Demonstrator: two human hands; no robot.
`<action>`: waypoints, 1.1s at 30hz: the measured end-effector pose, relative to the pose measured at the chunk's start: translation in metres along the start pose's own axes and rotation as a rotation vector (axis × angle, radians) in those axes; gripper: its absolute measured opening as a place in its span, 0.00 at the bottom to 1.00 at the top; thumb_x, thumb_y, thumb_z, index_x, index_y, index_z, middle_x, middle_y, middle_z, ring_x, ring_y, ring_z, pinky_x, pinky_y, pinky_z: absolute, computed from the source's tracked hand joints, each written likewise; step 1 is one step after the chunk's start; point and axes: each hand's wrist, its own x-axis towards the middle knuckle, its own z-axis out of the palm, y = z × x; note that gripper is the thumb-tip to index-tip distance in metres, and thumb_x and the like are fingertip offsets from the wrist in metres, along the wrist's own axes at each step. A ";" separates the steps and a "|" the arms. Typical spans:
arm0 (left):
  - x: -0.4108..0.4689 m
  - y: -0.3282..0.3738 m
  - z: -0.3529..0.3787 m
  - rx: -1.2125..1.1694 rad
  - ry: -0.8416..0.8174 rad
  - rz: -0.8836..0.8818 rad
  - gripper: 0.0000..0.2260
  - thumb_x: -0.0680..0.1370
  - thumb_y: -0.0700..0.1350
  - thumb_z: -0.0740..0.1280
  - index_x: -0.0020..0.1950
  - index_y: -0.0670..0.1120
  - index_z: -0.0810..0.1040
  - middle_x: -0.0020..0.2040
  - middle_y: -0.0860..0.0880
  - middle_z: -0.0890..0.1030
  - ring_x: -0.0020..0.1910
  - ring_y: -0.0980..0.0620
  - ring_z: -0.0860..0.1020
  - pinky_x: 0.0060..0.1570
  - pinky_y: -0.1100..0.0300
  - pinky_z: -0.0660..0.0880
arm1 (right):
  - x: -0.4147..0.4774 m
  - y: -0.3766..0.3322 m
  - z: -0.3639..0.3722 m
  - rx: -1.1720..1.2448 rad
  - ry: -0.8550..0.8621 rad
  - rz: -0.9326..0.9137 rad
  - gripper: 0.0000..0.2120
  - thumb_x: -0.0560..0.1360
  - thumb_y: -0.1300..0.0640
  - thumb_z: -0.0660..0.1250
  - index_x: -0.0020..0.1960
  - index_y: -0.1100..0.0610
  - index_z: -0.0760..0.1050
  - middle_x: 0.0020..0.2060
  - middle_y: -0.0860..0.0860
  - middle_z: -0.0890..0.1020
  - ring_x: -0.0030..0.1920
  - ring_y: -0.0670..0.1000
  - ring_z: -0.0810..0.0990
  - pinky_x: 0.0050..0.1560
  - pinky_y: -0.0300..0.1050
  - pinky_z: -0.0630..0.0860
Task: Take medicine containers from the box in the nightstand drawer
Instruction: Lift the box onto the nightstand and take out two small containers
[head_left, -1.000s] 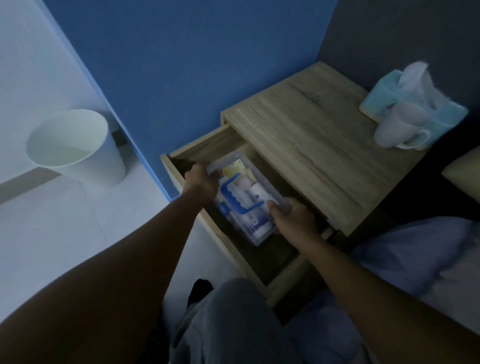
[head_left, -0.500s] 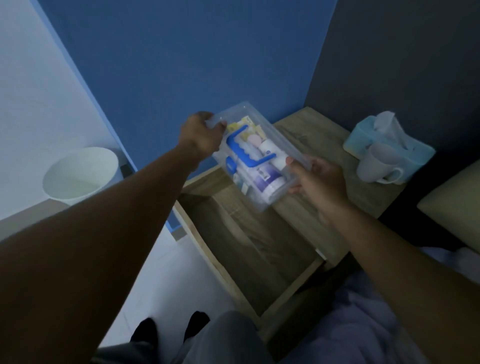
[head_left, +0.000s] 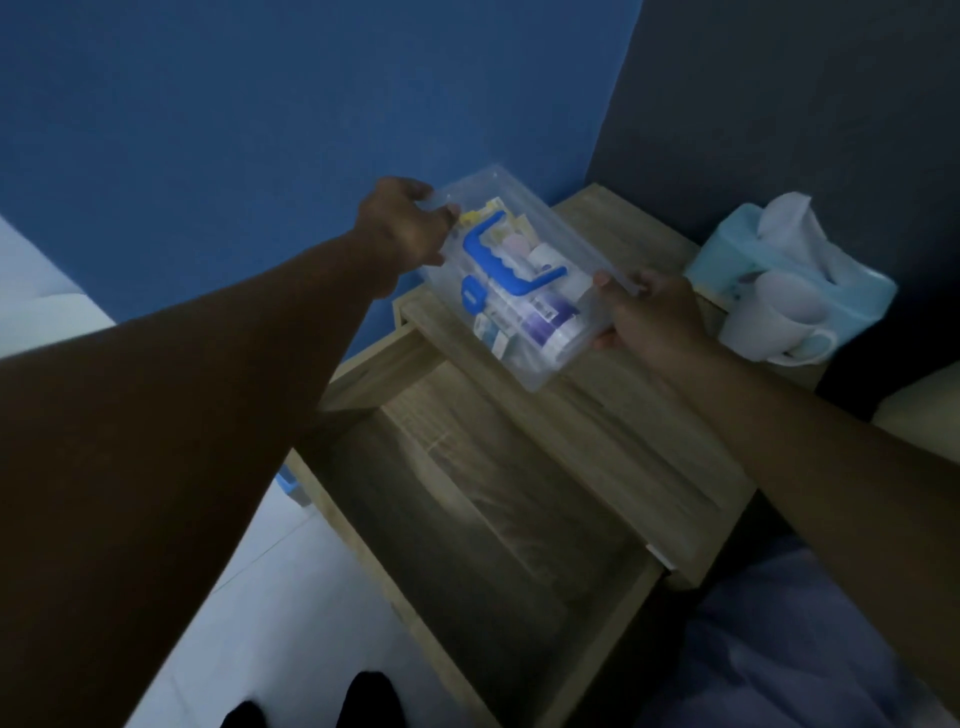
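Observation:
A clear plastic box (head_left: 540, 364) with a blue handle (head_left: 501, 260) on its lid hangs tilted in the air above the nightstand top (head_left: 639, 415). Inside it lie several medicine containers, among them a white bottle with a purple label (head_left: 548, 322). My left hand (head_left: 408, 226) grips the box's far left end. My right hand (head_left: 649, 317) grips its near right end. The open wooden drawer (head_left: 498, 525) below holds nothing that I can see.
A light blue tissue box (head_left: 727, 260) and a white mug (head_left: 774, 322) stand at the nightstand's right side. Blue wall lies behind, dark grey wall to the right. Pale floor is at left, bedding (head_left: 779, 623) at lower right.
Both hands lifted the box out of the drawer and carried it up and right, over the nightstand top. The drawer is now bare.

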 end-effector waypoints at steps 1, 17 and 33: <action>0.003 -0.004 0.002 0.003 -0.007 -0.002 0.26 0.76 0.49 0.71 0.72 0.44 0.72 0.65 0.42 0.77 0.37 0.51 0.82 0.45 0.56 0.83 | 0.002 0.003 0.003 -0.008 -0.003 0.006 0.15 0.76 0.46 0.69 0.60 0.52 0.78 0.47 0.47 0.83 0.38 0.47 0.85 0.37 0.45 0.84; -0.020 -0.045 0.002 0.476 -0.021 0.293 0.30 0.82 0.54 0.59 0.80 0.46 0.55 0.80 0.44 0.58 0.78 0.45 0.58 0.77 0.53 0.55 | -0.027 0.009 0.012 -0.578 -0.031 -0.349 0.36 0.77 0.31 0.52 0.79 0.50 0.54 0.78 0.54 0.61 0.77 0.57 0.61 0.70 0.59 0.67; -0.064 -0.063 0.029 0.143 0.136 0.051 0.24 0.82 0.49 0.61 0.76 0.42 0.64 0.72 0.42 0.72 0.71 0.44 0.70 0.70 0.57 0.65 | -0.029 -0.010 0.005 -0.737 -0.241 -0.295 0.50 0.71 0.28 0.62 0.80 0.55 0.49 0.79 0.52 0.58 0.76 0.56 0.63 0.71 0.59 0.69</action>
